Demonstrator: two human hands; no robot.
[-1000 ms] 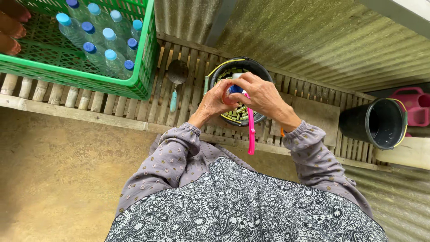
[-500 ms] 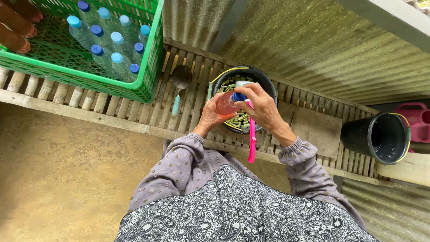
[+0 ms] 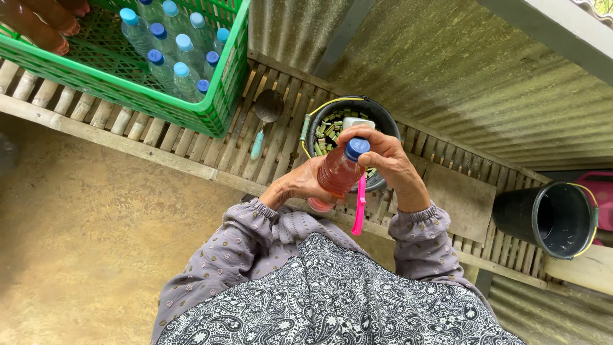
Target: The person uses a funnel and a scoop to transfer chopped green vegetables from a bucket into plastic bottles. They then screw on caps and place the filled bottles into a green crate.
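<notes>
Soft, even daylight, faint shadows, sharp focus throughout, with wide-angle bending at the edges.

Hands holding a bottle over a slatted bench

The left hand [image 3: 300, 185] is gripping a bottle of reddish liquid [image 3: 335, 176] while the right hand [image 3: 386, 160] is pinching its blue cap [image 3: 357, 149]; a pink strip [image 3: 360, 206] is hanging beneath, near a black bucket [image 3: 351, 108].

A green crate [image 3: 211, 112] of blue-capped bottles [image 3: 175, 51] sits left; an empty black bucket [image 3: 549, 217] stands right.

Crate [image 3: 211, 112] of bottles [image 3: 172, 51] left, bucket [image 3: 552, 220] right, bowl [image 3: 383, 115] between, on slatted bench [image 3: 268, 147]
</notes>
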